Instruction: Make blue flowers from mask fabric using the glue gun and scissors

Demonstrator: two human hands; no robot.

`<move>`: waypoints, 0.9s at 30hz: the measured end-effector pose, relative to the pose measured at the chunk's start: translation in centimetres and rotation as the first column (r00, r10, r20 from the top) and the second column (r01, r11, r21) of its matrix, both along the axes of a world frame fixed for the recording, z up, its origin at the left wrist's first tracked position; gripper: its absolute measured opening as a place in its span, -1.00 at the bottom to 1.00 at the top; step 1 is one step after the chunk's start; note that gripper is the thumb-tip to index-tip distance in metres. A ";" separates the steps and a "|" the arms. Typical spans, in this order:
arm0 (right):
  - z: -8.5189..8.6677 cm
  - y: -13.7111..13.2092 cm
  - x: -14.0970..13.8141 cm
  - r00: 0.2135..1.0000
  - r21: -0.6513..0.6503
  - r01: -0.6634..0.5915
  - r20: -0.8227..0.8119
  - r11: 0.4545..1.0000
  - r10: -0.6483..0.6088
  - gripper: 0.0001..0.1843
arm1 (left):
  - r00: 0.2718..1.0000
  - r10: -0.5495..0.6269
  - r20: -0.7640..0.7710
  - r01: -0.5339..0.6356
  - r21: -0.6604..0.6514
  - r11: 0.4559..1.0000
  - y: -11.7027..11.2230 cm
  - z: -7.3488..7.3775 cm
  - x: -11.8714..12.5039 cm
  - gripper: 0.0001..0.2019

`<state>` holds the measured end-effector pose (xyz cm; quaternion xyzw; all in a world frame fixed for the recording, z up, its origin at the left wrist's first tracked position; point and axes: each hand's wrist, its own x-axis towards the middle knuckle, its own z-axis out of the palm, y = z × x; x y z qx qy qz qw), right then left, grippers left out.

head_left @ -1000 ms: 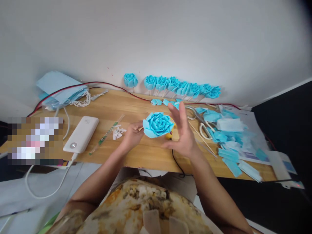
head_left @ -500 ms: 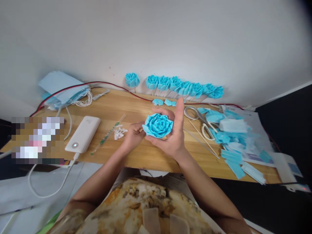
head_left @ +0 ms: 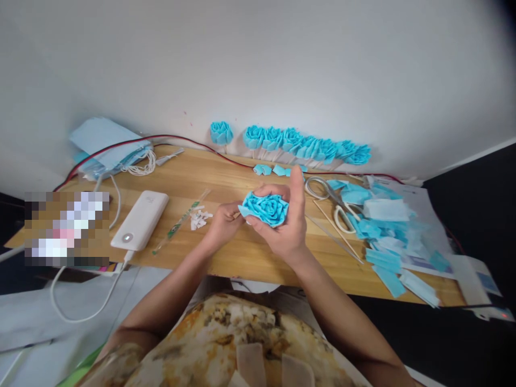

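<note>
A blue fabric rose (head_left: pixel 266 208) with folded, layered petals faces up above the table's front half. My right hand (head_left: pixel 288 234) cups it from the right, thumb along the near side, fingers curled behind, one finger pointing up. My left hand (head_left: pixel 223 223) is closed in a pinch at the rose's left edge; its fingertips are partly hidden, so I cannot tell whether they grip a petal or a stem. Just left of that hand lie small white scraps (head_left: pixel 200 219) and a clear plastic strip with green print (head_left: pixel 179 223).
Several finished blue roses (head_left: pixel 291 140) on sticks lean against the wall. Scissors (head_left: pixel 342 207), a thin wooden stick (head_left: pixel 336 228) and blue cloth pieces (head_left: pixel 385 236) lie right. A white power bank (head_left: pixel 140 220) and a stack of blue masks (head_left: pixel 107 142) are left. A red-black cable (head_left: pixel 193 142) crosses behind.
The rose has tilted and looks more squeezed within my right hand, its left petal edge now turned toward my left fingers. Both hands have shifted only slightly; the view has moved a little.
</note>
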<state>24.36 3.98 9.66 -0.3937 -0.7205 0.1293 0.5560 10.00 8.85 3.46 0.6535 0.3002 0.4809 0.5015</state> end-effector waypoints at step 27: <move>-1.8 -0.2 1.5 0.990 -0.084 -0.140 -0.045 0.987 0.137 0.49 | 0.997 0.061 0.044 -0.064 0.071 0.995 -0.1 0.1 -0.2 -0.70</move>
